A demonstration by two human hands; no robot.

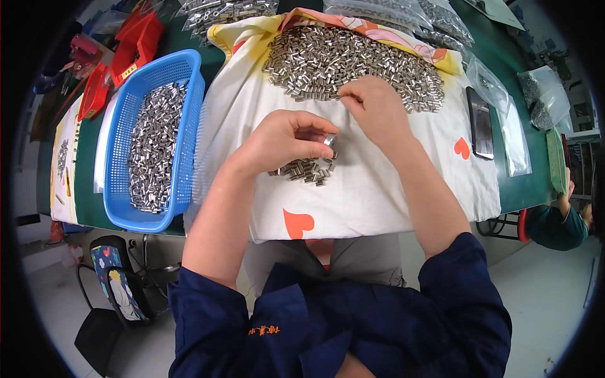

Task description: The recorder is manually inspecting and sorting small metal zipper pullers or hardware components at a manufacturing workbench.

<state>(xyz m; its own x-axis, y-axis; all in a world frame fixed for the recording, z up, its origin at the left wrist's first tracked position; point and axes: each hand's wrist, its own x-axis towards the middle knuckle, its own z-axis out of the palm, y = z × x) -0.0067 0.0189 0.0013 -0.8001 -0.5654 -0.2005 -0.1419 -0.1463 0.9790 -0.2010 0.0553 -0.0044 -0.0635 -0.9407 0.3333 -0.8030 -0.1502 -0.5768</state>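
Observation:
A large heap of small silver metal cylinders (315, 60) lies on a white cloth (391, 195) with red hearts. At the heap's near edge, my right hand (378, 110) has its thumb and fingers pinched together; whatever is between them is too small to make out. Nearer to me, my left hand (280, 142) is closed on a small metal cylinder (329, 139), its shiny side showing between thumb and fingertips. Below that hand sits a smaller pile of cylinders (309, 171), partly covered by the hand.
Left of the cloth stands a blue plastic basket (113, 183) holding many similar cylinders. Red bins (135, 38) are behind it. Bags of metal parts (227, 12) line the far side. A black phone (480, 123) lies at right, and another person's arm (563, 198) shows beyond a green tray (556, 160).

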